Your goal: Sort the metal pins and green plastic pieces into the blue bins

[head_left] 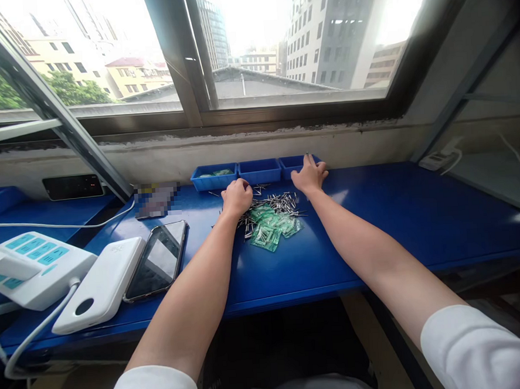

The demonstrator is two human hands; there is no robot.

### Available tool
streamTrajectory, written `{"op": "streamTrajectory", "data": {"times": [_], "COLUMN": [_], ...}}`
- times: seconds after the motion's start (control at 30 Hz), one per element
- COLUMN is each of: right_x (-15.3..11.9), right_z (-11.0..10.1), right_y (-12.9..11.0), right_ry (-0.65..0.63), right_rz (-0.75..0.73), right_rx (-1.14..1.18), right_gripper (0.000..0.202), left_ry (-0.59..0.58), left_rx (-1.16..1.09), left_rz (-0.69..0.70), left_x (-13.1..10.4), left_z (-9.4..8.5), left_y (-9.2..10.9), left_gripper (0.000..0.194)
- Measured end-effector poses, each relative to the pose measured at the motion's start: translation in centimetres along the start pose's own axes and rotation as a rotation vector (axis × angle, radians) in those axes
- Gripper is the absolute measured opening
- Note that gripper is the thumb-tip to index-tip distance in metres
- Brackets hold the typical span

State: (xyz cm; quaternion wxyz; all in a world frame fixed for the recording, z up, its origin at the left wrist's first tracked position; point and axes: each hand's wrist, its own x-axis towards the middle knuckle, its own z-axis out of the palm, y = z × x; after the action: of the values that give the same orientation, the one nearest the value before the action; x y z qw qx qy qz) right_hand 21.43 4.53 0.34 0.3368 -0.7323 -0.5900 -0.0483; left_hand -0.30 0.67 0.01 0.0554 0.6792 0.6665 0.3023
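Note:
Small thin metal pieces that look like blind rivets lie in a loose pile on the blue table. On the pile's front side rest several green-tinted clear plastic bags with similar pieces inside. My left hand is at the pile's left edge, its fingers curled together; whatever they hold is hidden. Over the right blue bin is my right hand, thumb and fingers spread apart. A tiny dark spot shows at its fingertips, too small to name. Green bags lie in the left blue bin; the middle blue bin stands between.
To the left lie a phone, a white power bank and a white power strip with cables. Behind them are a blurred flat object and a black device with a display. A window sill runs behind the bins.

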Motion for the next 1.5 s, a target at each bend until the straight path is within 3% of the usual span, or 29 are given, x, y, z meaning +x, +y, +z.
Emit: {"op": "streamTrajectory", "data": {"times": [0.13,0.23,0.3,0.37,0.43,0.53,0.67,1.13,1.3,1.5], "right_x": [0.1,-0.2,-0.4,-0.7,-1.1,-1.8,-2.5,-3.0,-3.0,-3.1], "right_z": [0.8,1.0,0.9,0.9,0.9,1.0,1.2,1.2,0.8,0.1], "right_y": [0.6,0.2,-0.3,-0.9,-1.5,-2.2,-2.7,-3.3,-3.9,-4.4], "right_ry": [-0.137,-0.076,-0.004,-0.012,-0.144,-0.392,-0.552,-0.531,-0.448,-0.597], "right_rz": [0.026,-0.03,-0.114,-0.25,-0.426,-0.646,-0.734,-0.728,-0.578,-0.348], "right_rx": [-0.02,0.029,0.093,0.17,0.244,0.314,0.303,0.432,0.688,1.038], "right_gripper": [0.071,0.067,0.053,0.034,0.022,0.022,0.023,0.014,0.022,0.032], "left_ry": [-0.033,-0.058,-0.068,-0.078,-0.088,-0.109,-0.129,-0.132,-0.092,-0.113], "left_rx": [0.01,0.03,0.044,0.055,0.066,0.081,0.093,0.056,-0.051,-0.349], "left_rz": [-0.005,-0.008,0.001,0.017,0.032,0.042,0.065,0.129,0.207,0.269], "left_x": [-0.1,-0.1,-0.1,-0.1,-0.1,-0.1,-0.2,-0.4,-0.6,-1.1], "left_z": [-0.1,-0.2,-0.1,-0.1,0.0,0.0,0.2,0.0,-0.1,-0.5], "left_y": [0.0,0.0,0.0,0.0,0.0,0.0,0.0,0.2,0.3,0.8], "left_gripper": [0.025,0.026,0.026,0.027,0.028,0.03,0.032,0.029,0.028,0.025]}}
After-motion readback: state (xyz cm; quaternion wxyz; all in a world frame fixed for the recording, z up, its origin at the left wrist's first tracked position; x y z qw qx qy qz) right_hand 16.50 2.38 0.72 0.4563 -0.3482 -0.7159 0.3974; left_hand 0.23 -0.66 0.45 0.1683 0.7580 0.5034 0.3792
